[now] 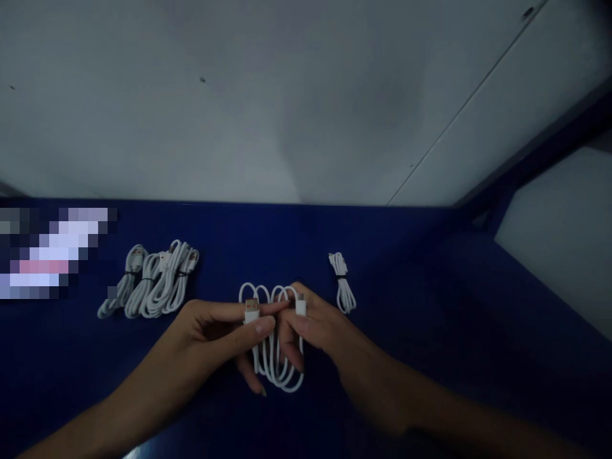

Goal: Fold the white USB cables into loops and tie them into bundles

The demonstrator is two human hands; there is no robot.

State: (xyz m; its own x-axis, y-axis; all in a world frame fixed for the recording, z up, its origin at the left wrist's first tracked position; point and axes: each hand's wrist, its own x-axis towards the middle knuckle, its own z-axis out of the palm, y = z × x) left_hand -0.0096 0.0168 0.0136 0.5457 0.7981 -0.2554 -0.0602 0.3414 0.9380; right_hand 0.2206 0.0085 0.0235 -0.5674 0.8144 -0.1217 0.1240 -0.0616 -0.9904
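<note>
Between both hands, above the blue table, is a white USB cable [271,357] laid in several long loops. My left hand [215,328] pinches its left side between thumb and fingers, near the metal USB plug that points up. On the other side, my right hand [318,325] grips the loops just beside the smaller connector, which also points up. The two hands almost meet at the middle of the coil. Some fingers are partly hidden behind the loops. No tie shows around this cable.
Several tied bundles of white cable [162,280] lie together on the blue table [268,236] at left. One smaller tied cable bundle [344,284] lies beyond my right hand. A pale wall panel [239,127] rises behind the table. A blurred-out patch covers the far left.
</note>
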